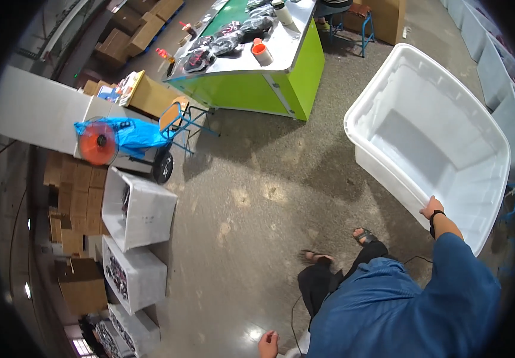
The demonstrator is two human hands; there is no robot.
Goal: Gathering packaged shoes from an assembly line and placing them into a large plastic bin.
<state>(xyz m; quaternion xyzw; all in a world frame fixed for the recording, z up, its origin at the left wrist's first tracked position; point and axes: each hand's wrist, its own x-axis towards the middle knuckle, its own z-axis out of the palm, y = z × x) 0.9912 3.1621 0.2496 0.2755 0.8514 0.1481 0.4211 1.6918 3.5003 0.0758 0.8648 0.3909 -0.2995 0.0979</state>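
Observation:
My right hand [431, 208], with a dark band at the wrist, is closed over the near left rim of a large white plastic bin [382, 164]. The bin is tilted in view, and its bare inner floor and walls show. Down at the lower edge, my left hand [268, 345] hangs away from the bin with its fingers loosely curled. Nothing shows in them, and part of this hand is cut off by the edge.
A green-sided table [239, 92] with bagged dark items stands ahead. Along the left are a fan [97, 141], a blue-framed stool [177, 116], filled white bins [150, 215] and cardboard boxes [78, 191]. More white bins [496, 71] line the far right. A thin cord [294, 316] hangs beside my legs.

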